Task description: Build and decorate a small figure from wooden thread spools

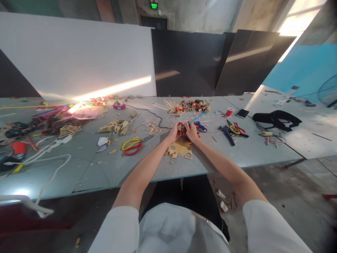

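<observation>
My left hand [174, 133] is closed on a small red and tan piece [180, 125] above the table. Close beside it, my right hand [192, 132] has its fingers wrapped round a thin blue stick-like tool [199, 117] that slants up to the right. The tool's lower end lies at the small piece; the exact contact is too small to tell. Below both hands a tan cut-out sheet [181, 149] with round holes and jagged edges rests near the table's front edge. Blue-handled pliers [201, 126] lie just behind my right hand.
Red and yellow scissors [133, 145] lie left of my hands. To the right are dark blue pliers [226, 135], more scissors [237, 129], a red thread spool [229, 112], a phone [242, 113] and a black cut-out shape [276, 119]. Red and green bundles [196, 105] sit behind.
</observation>
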Demonstrator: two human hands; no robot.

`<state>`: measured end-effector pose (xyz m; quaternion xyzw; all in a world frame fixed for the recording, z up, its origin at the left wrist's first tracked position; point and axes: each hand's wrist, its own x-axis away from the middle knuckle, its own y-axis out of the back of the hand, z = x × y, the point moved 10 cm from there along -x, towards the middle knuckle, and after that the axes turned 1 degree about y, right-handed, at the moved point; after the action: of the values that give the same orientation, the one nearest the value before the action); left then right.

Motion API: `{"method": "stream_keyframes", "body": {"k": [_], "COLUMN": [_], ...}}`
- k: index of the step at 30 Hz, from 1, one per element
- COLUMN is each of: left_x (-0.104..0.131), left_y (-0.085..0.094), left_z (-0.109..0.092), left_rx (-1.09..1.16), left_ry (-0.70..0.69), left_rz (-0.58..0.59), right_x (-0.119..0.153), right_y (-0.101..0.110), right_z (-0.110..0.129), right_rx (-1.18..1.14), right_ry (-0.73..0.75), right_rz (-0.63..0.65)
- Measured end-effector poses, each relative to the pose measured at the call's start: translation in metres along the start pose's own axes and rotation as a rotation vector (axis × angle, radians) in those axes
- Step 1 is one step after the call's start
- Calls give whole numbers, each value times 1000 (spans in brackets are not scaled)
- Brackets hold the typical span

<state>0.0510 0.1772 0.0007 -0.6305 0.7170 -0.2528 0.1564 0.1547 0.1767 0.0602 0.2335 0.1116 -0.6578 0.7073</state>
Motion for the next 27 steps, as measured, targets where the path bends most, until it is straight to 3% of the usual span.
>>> {"method": "stream_keyframes", "body": {"k": [4, 10, 27], "left_x": [-1, 2, 7], "left_y": [-1, 0, -3], "left_z": [1, -1, -4], "left_rx": [-20, -32, -37], "left_ry": [-6, -5, -5], "left_rz": [29, -16, -52], "right_x": [2, 3, -2], "right_y": [1, 1, -1], "right_z": [6, 10, -2], "right_rx": [-15, -5, 9], "right_ry": [12, 37, 77], "right_rz": [-8, -4, 7]}}
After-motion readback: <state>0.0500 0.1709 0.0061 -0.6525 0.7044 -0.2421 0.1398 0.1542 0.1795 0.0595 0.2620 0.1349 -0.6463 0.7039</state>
